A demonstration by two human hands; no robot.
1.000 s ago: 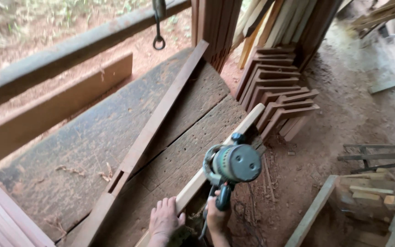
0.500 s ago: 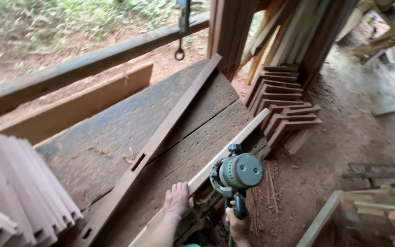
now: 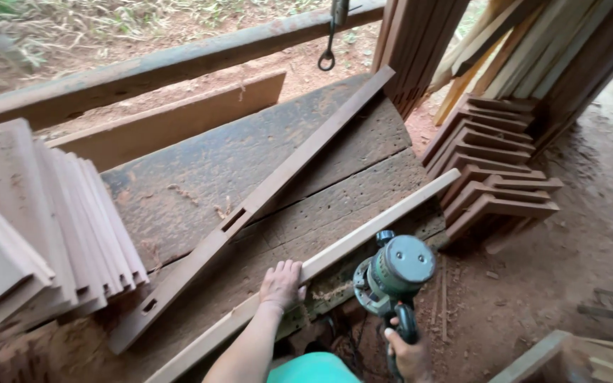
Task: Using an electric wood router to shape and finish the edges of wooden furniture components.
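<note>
While the long pale wooden strip [image 3: 363, 237] lies along the near edge of the dark weathered plank workbench [image 3: 200, 177], it is pinned flat by the left hand [image 3: 282, 284], whose fingers [image 3: 286, 269] are spread and pressed on its top face rather than curled round it. Just beyond those fingertips lies a long dark brown rail with rectangular mortise slots [image 3: 264, 195], set diagonally on the bench and touched by neither hand. The green and grey handheld power router [image 3: 393, 273] is gripped at its handle by the right hand [image 3: 411, 354], fingers clenched round it; the tool body is held against the strip's outer edge, just to the right of the pressing fingers, apparently so that the edge can be machined while the strip is steadied. No containers are in view. Well to the left of the fingers, a row of flat brown boards [image 3: 44, 220] is stacked leaning; well to the right, notched brown frame pieces [image 3: 494, 177] are piled on the earth floor [image 3: 576, 255].
</note>
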